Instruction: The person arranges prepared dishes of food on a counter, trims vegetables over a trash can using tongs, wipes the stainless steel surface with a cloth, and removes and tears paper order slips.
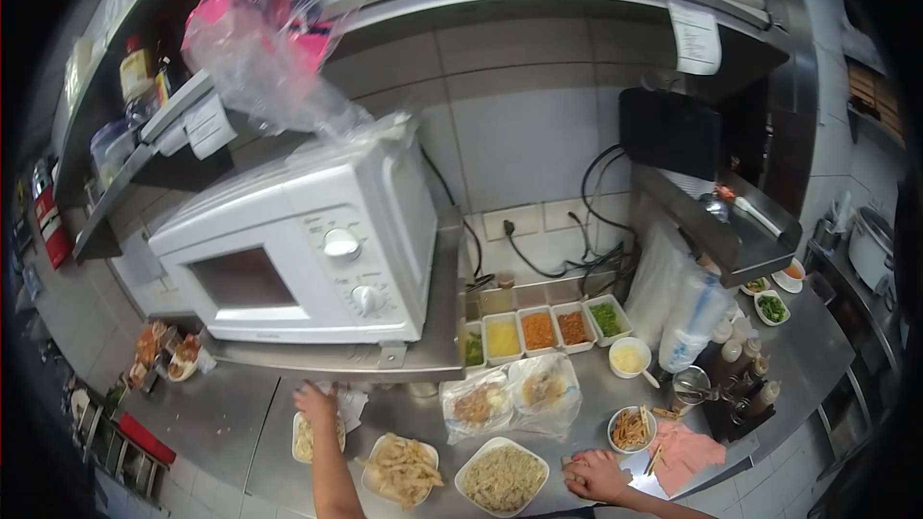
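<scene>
My left hand (316, 404) reaches over the far edge of a small white dish (304, 446) of pale food, beside a crumpled white paper (353, 407). Its fingers look spread, with nothing visible in them. On the counter at the right, my right hand (595, 476) has its fingers curled in; whatever they hold, if anything, is hidden. Between my arms stand a white bowl of pale strips (401, 471) and a square white bowl of shredded food (502, 479). A pink cloth (687, 457) and a bowl of brown sticks (632, 430) lie to the right.
A white microwave (298, 240) overhangs the counter (221, 408) on a metal shelf. Two plastic-bagged portions (511, 396) sit mid-counter, before several topping tubs (538, 330). Sauce bottles (740, 360) crowd the right side, near a bowl with a spoon (630, 358).
</scene>
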### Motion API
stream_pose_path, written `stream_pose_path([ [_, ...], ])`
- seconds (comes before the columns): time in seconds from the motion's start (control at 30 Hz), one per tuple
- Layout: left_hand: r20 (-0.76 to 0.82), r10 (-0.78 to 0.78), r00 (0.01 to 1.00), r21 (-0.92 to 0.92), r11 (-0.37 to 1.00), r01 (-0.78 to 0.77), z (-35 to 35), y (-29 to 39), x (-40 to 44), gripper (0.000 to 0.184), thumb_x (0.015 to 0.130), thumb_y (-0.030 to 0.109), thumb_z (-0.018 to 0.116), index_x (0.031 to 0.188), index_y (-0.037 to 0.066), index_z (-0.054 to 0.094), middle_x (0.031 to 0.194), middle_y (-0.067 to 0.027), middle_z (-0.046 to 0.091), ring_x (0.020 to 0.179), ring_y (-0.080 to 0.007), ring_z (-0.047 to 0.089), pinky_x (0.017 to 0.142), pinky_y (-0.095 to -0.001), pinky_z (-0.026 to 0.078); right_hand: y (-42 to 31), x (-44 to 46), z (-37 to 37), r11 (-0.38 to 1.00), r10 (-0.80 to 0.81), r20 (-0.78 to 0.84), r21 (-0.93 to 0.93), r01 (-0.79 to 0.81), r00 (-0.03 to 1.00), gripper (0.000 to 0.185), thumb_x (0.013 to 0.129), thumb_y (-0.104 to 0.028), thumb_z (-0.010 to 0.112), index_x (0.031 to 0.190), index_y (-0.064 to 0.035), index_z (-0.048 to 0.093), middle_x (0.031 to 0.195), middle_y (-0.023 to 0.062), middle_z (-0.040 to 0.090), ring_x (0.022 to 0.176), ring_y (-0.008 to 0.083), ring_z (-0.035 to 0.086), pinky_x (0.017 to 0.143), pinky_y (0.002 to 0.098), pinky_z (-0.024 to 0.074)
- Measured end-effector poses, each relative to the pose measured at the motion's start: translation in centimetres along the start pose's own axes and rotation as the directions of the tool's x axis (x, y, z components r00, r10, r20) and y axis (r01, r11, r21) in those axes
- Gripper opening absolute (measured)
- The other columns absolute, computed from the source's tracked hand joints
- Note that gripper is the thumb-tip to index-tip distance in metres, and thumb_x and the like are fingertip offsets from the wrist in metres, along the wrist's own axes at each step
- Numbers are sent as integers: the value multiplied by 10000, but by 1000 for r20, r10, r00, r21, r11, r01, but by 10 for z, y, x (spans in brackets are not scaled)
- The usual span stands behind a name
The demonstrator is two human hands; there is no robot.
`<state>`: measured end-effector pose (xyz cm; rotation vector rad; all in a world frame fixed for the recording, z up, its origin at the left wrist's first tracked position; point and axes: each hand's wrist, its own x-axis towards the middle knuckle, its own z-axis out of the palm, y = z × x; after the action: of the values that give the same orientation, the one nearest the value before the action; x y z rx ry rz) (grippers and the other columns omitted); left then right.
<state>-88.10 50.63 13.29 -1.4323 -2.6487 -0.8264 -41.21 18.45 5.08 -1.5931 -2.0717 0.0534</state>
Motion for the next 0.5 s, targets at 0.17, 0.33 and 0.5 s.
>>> stream_pose_path([
  [0.17,445,342,827,117,894,-433,-57,19,-58,818,787,551,592,1378,49,332,1359,-227,376,1215,-373,411,973,-483,361,5,-7,4,1000,-1,2,-2,1,1000,283,761,-343,651,1013,-216,627,1040,30,556,981,233,528,831,396,377],
  [0.33,582,804,-125,-808,553,-203,-229,124,-150,689,804,249,691,1358,43,337,1246,-150,508,1101,-220,550,877,-338,469,7,-8,2,1000,-21,-3,0,21,1000,288,782,-353,626,1037,-219,622,1043,40,554,974,237,527,837,397,380],
  [0.5,-402,564,721,-896,-78,-438,-365,209,-151,715,868,288,608,1400,53,193,1208,-170,509,996,-233,598,746,-345,521,0,-10,-9,999,-21,-37,24,22,999,313,807,-273,578,1082,-124,588,1044,119,548,950,304,503,811,459,373],
])
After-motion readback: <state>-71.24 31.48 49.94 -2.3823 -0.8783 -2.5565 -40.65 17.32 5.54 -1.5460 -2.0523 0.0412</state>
